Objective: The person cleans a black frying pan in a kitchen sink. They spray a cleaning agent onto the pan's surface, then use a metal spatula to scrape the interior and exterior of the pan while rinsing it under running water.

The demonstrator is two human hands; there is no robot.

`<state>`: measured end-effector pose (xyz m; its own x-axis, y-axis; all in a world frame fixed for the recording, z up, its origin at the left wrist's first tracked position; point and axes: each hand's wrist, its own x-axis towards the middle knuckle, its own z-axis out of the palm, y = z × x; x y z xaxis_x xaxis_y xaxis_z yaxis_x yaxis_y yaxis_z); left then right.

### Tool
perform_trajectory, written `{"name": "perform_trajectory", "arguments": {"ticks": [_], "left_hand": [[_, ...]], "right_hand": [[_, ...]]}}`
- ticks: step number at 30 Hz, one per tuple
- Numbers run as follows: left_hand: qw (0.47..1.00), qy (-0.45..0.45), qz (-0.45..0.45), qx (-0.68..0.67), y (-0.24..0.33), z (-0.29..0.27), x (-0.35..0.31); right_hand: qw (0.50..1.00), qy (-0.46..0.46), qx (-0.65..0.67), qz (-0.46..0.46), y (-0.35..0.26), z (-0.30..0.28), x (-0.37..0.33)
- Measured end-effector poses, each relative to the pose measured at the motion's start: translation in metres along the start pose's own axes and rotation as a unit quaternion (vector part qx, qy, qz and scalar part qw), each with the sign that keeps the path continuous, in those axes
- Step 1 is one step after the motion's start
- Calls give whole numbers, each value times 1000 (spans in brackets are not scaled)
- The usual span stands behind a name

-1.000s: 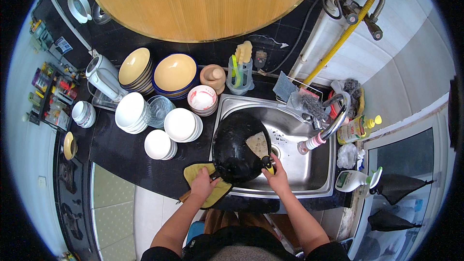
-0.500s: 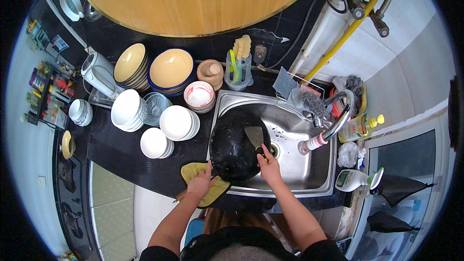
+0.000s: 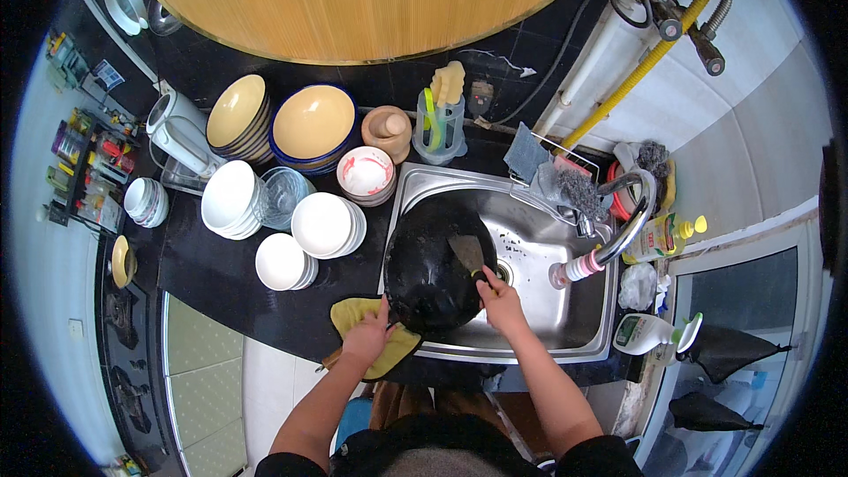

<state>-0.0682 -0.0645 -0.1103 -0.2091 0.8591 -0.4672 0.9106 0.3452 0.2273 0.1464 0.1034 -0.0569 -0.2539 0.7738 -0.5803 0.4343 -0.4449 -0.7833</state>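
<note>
A black wok [image 3: 428,287] rests tilted in the left part of the steel sink [image 3: 565,349]. My right hand [image 3: 502,302] is closed around the handle of a scraper [image 3: 466,253]. Its flat metal blade lies against the wok's inner surface, on the right side. At the wok's near-left rim, my left hand [image 3: 367,337] grips a yellow-green cloth [image 3: 395,352], index finger stretched along the rim. From under the cloth pokes the end of a wooden handle [image 3: 331,359]; the rest of it is covered.
Left of the sink stand white bowls [image 3: 322,223], glass bowls [image 3: 284,196] and yellow bowls [image 3: 314,122]. A faucet [image 3: 618,243] arches over the sink's right side. Dark bits lie by the drain [image 3: 503,271]. A spray bottle [image 3: 649,333] and a yellow-capped bottle [image 3: 658,237] stand at right.
My right hand and the scraper have shifted slightly right and toward me. My left hand and the cloth have stayed in place.
</note>
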Motion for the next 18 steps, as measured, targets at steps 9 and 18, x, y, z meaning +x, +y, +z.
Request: {"name": "perform_trajectory", "arguments": {"ticks": [9, 18], "left_hand": [[1000, 20, 0, 16, 2, -3, -2], [1000, 14, -1, 10, 4, -6, -5]], "right_hand": [[1000, 17, -9, -3, 1, -4, 11], [999, -5, -45, 6, -12, -11, 14]]}}
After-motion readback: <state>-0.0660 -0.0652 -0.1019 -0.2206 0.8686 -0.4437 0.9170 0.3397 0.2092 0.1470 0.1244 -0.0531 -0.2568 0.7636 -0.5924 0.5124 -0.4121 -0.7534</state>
